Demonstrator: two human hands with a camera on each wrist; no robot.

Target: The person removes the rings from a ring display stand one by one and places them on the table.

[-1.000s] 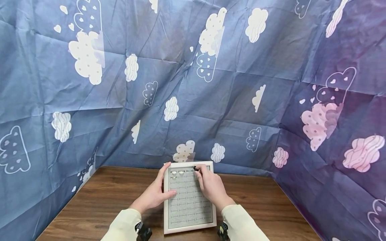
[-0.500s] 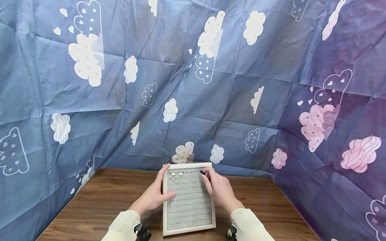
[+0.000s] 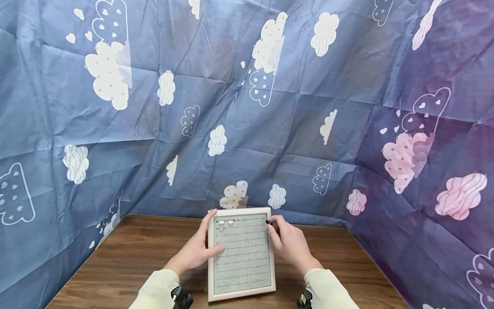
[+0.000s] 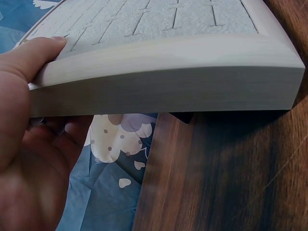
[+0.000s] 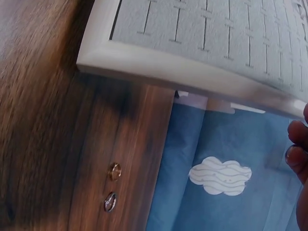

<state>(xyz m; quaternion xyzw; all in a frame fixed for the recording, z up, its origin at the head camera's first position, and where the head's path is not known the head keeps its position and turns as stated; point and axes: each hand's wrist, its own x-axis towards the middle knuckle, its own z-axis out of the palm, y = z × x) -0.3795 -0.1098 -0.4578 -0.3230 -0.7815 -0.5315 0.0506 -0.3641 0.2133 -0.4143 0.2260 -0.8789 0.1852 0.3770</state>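
Note:
A ring display tray with a white frame and a pale slotted pad is propped up, its far end raised off the table. My left hand grips its left side, thumb on the pad and fingers underneath in the left wrist view. Several small shiny rings sit in slots at the pad's upper left. At the tray's upper right edge my right hand pinches a small black thing, perhaps a ring; its shape is too small to tell. The right wrist view shows only that hand's fingertips, beside the frame.
A gold ring and a silver ring lie on the brown wooden table, to the tray's right. Blue cloth with cloud prints hangs behind and at both sides.
My right hand has moved right across the pad's top row to the frame's edge, with the black thing still between its fingers. The left hand keeps its grip on the tray.

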